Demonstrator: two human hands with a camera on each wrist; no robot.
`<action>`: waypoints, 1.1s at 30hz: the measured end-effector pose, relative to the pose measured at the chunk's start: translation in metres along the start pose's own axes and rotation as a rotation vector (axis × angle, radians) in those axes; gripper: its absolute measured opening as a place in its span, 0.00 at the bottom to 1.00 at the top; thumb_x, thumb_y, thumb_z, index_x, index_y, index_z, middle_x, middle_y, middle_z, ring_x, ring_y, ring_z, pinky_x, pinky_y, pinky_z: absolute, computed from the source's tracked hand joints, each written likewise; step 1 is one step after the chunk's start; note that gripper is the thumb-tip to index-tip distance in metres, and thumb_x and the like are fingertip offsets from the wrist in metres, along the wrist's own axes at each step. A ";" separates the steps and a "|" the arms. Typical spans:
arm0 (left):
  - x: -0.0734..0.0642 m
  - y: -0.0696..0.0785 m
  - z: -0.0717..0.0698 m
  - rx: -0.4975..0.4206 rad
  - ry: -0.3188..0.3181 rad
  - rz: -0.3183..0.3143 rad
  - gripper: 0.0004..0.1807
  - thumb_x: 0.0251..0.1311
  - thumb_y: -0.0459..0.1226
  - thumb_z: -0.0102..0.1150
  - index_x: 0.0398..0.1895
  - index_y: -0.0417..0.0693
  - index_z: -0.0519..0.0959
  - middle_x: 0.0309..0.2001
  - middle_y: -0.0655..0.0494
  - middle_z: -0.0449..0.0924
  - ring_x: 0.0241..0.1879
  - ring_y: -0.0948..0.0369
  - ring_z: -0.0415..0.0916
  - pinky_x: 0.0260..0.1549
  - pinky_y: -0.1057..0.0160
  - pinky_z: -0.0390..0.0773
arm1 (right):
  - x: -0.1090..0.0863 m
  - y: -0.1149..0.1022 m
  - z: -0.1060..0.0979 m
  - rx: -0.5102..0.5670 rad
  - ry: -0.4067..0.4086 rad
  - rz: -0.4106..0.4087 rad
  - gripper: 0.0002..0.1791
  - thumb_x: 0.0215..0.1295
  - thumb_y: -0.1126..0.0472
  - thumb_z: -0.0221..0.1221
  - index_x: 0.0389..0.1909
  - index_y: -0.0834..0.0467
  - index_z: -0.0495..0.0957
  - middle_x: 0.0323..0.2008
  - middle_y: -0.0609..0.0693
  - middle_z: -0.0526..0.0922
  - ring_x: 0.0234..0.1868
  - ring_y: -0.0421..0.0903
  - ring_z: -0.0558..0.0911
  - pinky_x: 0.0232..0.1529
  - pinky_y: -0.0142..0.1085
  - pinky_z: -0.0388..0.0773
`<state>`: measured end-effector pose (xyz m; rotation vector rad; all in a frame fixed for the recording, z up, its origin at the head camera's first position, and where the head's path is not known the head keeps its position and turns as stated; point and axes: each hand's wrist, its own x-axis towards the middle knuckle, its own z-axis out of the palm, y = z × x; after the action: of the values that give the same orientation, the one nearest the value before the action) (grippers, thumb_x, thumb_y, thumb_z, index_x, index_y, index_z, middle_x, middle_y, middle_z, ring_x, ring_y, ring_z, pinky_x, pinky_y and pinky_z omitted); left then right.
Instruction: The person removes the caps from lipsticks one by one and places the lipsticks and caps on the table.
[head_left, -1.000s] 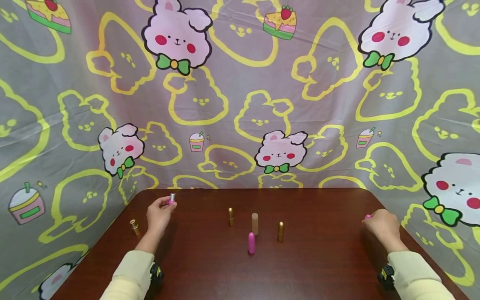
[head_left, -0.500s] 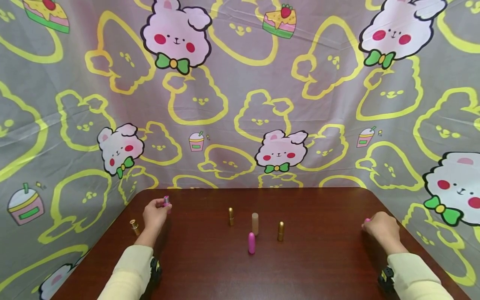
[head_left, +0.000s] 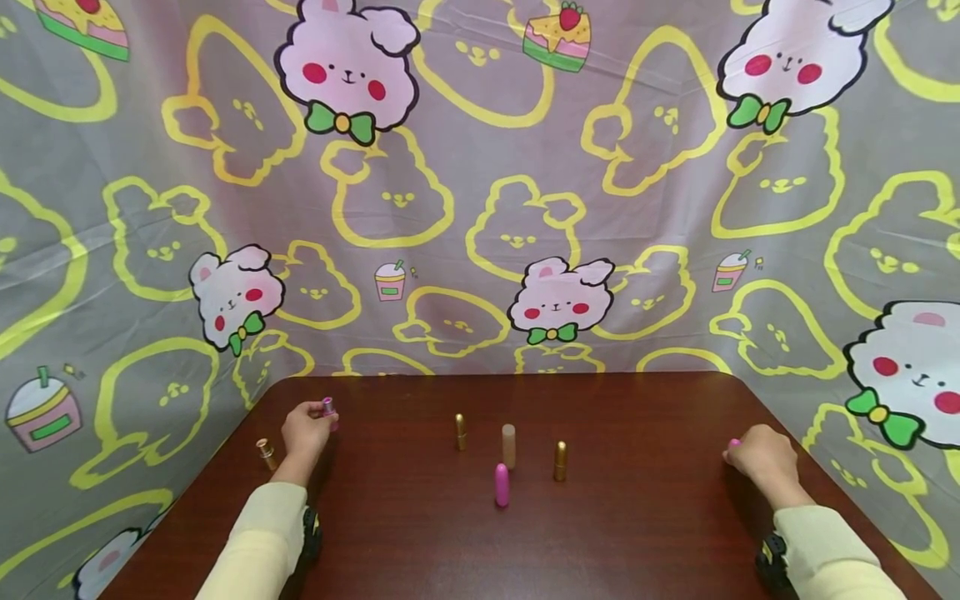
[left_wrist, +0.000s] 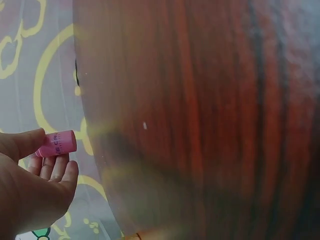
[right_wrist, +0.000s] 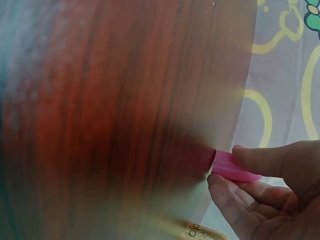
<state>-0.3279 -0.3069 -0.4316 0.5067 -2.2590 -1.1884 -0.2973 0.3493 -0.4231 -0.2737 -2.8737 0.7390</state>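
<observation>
My left hand (head_left: pixel 306 429) is at the far left of the table, pinching a pink lipstick base (left_wrist: pixel 59 144) between thumb and fingers. Its silvery collar points up in the head view, and dark lettering shows on it in the left wrist view. A gold lipstick base (head_left: pixel 266 454) stands left of that hand. Over at the right side, my right hand (head_left: pixel 765 458) pinches a smooth pink lipstick cap (right_wrist: pixel 232 167), its end right at the tabletop. In the right wrist view a gold lettered tube (right_wrist: pixel 200 232) lies close to these fingers; the hand hides it from the head view.
Mid-table stand two gold bullet-shaped tubes, one on the left (head_left: pixel 461 432) and one on the right (head_left: pixel 560 461). Between them are a beige tube (head_left: pixel 508 447) and a pink bullet-shaped tube (head_left: pixel 502 485). A patterned curtain (head_left: pixel 480 208) surrounds the dark wooden table (head_left: pixel 420 550).
My left hand has moved down and slightly left with the pink lipstick base, bringing it lower toward the tabletop. The right hand keeps its place with the pink cap.
</observation>
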 end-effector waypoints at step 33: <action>0.001 -0.013 -0.003 0.025 -0.088 -0.048 0.12 0.52 0.28 0.65 0.38 0.27 0.79 0.30 0.38 0.83 0.37 0.41 0.78 0.26 0.65 0.72 | 0.000 -0.002 -0.003 -0.062 -0.021 -0.024 0.16 0.55 0.63 0.57 0.11 0.59 0.70 0.15 0.53 0.69 0.25 0.56 0.71 0.29 0.51 0.72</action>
<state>-0.3253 -0.3165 -0.4407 0.5300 -2.3510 -1.2301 -0.2974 0.3490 -0.4198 -0.2398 -2.9179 0.6537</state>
